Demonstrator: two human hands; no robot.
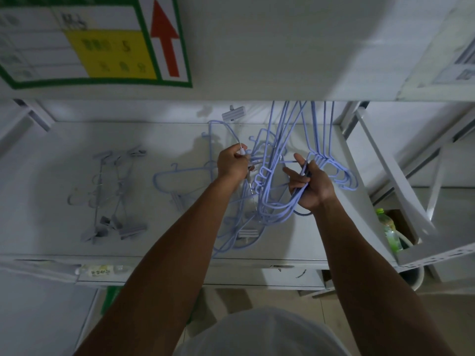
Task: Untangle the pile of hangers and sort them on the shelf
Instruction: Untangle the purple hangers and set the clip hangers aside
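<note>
Centrally, the left hand (pixel 232 164) pinches a white-tipped piece of the tangled blue hangers (pixel 261 177), while the right hand (pixel 312 187), at 3 o'clock of it, curls around several looped wires. Grey clip hangers (pixel 115 194) lie apart on the shelf (pixel 51 227) at 9 o'clock.

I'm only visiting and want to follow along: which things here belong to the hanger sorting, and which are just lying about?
Part of the job: tangled blue hangers, held by the left hand and right hand; stacked blue hangers; grey clip hangers; white shelf.
Just lying about: red-arrow sign; green bottle.
</note>
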